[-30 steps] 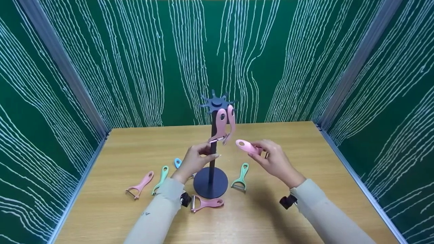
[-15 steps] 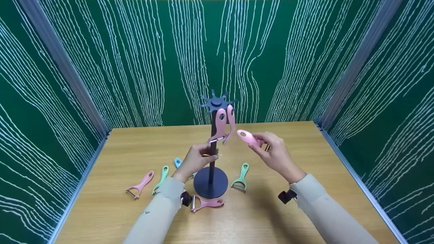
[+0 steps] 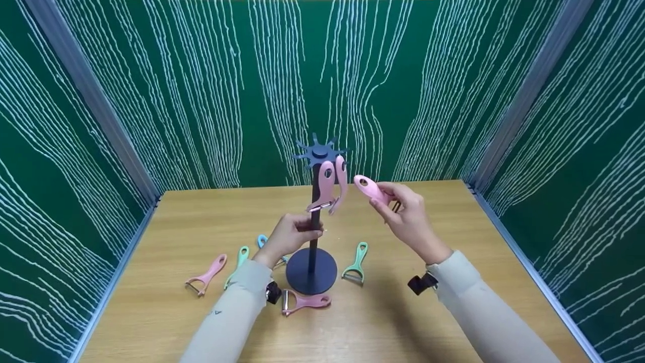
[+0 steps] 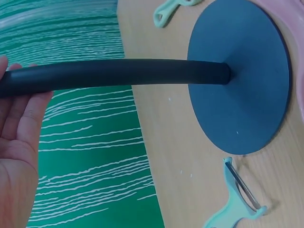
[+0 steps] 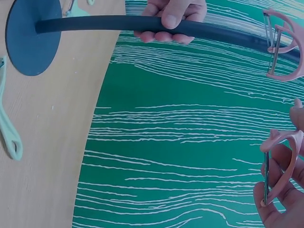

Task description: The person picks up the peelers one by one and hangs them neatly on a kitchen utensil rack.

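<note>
My left hand (image 3: 291,234) grips the black post of a rack (image 3: 312,257) partway up; the right wrist view shows its thumb and fingers around the post. Two pink peelers hang by their handle holes from the hooked wheel (image 3: 320,152) on top, the front peeler (image 3: 326,182) overlapping the other peeler (image 3: 341,181). To the right of them, my right hand (image 3: 410,214) holds up a third pink peeler (image 3: 370,188) near its head, handle hole tilted toward the wheel. In the right wrist view, fingers lie around that peeler's blade end (image 5: 280,166).
A green peeler (image 3: 357,264) lies right of the round base. Left of it lie a pink peeler (image 3: 207,275), a green peeler (image 3: 242,258) and a blue-handled peeler (image 3: 262,240), partly behind the left arm. Another pink peeler (image 3: 315,301) lies before the base.
My right hand has risen with the pink peeler, bringing its handle end up toward the height of the hanging ones. The left hand keeps its place on the post.
</note>
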Action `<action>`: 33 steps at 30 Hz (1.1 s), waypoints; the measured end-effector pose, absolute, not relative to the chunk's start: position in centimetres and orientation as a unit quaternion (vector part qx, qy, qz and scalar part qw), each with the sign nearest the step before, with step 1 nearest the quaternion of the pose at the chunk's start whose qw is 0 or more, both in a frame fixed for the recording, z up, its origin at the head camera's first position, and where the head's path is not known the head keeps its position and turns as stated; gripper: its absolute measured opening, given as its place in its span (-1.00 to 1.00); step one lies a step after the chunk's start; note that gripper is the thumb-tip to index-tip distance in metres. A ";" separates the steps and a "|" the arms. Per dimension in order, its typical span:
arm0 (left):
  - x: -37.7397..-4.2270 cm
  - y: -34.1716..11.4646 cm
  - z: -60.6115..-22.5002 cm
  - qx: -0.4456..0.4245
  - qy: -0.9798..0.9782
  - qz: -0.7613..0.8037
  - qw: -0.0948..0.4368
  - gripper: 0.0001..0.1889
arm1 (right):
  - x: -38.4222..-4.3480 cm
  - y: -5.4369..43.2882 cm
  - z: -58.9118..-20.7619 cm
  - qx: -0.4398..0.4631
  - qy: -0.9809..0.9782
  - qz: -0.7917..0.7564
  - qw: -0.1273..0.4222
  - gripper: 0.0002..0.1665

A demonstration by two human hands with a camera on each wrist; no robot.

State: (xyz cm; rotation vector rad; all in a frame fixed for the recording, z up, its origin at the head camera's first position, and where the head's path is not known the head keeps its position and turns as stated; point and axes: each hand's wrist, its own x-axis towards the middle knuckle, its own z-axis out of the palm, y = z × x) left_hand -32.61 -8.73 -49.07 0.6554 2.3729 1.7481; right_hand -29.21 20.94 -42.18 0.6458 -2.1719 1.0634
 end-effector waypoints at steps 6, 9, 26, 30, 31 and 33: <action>-32.5 -8.7 -49.0 0.210 0.789 0.574 0.064 -0.89 | -29.8 20.4 -41.8 0.256 -0.801 0.404 0.361 -0.66; -32.5 -8.7 -48.9 0.206 0.788 0.576 0.068 -0.88 | -30.1 20.3 -41.3 0.259 -0.788 0.410 0.379 -0.67; -32.7 -8.8 -49.3 0.209 0.788 0.575 0.062 -0.87 | -30.2 18.9 -37.6 0.263 -0.760 0.453 0.384 -0.66; -32.6 -8.8 -49.3 0.205 0.787 0.578 0.066 -0.88 | -30.3 18.5 -37.0 0.266 -0.758 0.461 0.377 -0.65; -32.6 -8.7 -49.3 0.208 0.786 0.579 0.064 -0.88 | -30.3 18.5 -36.8 0.266 -0.758 0.463 0.374 -0.64; -32.6 -8.7 -49.3 0.211 0.784 0.581 0.060 -0.87 | -30.3 18.3 -36.6 0.266 -0.758 0.469 0.367 -0.63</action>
